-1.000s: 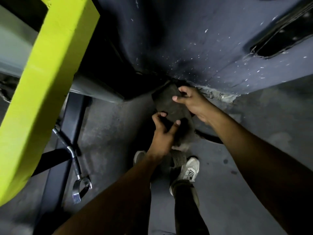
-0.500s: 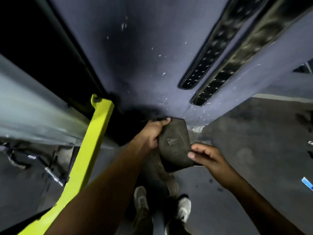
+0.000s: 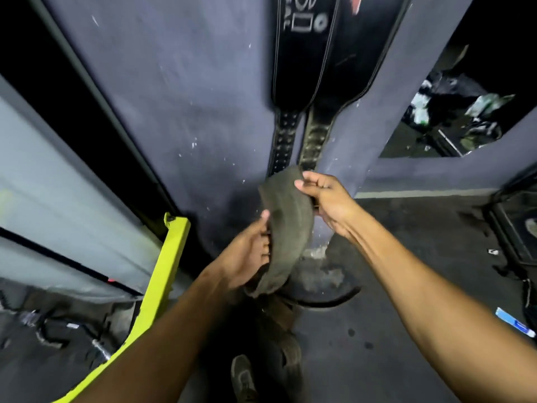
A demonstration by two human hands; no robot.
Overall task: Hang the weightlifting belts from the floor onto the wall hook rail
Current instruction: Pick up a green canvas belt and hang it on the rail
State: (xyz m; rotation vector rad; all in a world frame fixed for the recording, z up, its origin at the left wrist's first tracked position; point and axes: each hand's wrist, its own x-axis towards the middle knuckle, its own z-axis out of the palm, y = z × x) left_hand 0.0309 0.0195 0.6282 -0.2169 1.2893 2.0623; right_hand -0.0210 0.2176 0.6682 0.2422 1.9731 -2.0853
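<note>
In front of the wall (image 3: 180,91), head view:
Belt (image 3: 286,225): worn olive, held up off the floor, curved between both hands.
Right hand (image 3: 328,199): fingers curled, pinching its upper end.
Left hand (image 3: 247,254): fingers wrapped on its lower edge, seemingly tight.
Hung belts (image 3: 302,68): two, black, above.

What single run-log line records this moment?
worn olive fabric belt | left hand, right hand: gripping | two black leather belts: hanging

A worn olive belt (image 3: 286,225) curves upright, below two black belts (image 3: 308,68) hanging on the wall.
</note>
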